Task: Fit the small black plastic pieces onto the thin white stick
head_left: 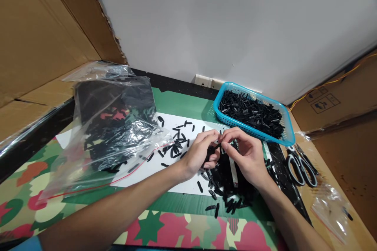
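My left hand (203, 151) is curled around several small black pieces, its thumb and index finger pinched near the fingertips of my right hand (243, 153). Between the two hands a thin black piece (217, 146) is held at the fingertips. Beneath and in front of my right hand lies a pile of black pieces (229, 188), with a pale flat strip (233, 172) among them. More loose black pieces (176, 147) are scattered on the white sheet (188, 182) left of my hands.
A blue basket (290, 129) full of black pieces stands behind my right hand. Black-handled scissors (302, 168) and a small clear bag (332, 208) lie at the right. A large clear zip bag (118, 125) with black pieces lies at the left, beside cardboard (38, 19).
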The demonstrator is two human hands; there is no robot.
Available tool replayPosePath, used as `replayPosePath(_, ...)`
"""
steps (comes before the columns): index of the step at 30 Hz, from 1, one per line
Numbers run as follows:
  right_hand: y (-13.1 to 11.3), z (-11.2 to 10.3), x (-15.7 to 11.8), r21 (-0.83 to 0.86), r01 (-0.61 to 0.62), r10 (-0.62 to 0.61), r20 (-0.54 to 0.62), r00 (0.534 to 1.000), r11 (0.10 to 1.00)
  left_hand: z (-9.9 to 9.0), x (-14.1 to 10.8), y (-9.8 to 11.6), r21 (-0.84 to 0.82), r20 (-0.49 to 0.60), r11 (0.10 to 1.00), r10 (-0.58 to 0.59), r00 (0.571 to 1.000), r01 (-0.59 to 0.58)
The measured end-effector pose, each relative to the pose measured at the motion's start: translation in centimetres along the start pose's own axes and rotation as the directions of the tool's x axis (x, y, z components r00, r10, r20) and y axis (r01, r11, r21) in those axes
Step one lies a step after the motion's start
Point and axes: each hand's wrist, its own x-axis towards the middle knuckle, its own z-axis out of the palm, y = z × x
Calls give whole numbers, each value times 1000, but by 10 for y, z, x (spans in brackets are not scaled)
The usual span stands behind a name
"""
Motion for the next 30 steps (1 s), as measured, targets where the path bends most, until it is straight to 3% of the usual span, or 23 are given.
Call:
replayPosePath(8, 12, -1, 1, -11, -56, 55, -97, 994, 998, -2, 0, -1, 26, 75, 1000, -16, 997, 15)
replayPosePath(15, 16, -1, 3, 102, -139, 153, -139, 978, 985, -1, 0, -3, 51, 97, 999, 13, 995, -18)
replayPosePath(30, 21, -2, 2, 39, -168, 170, -43, 985, 985, -1, 1, -3, 49, 58, 998, 36, 998, -39)
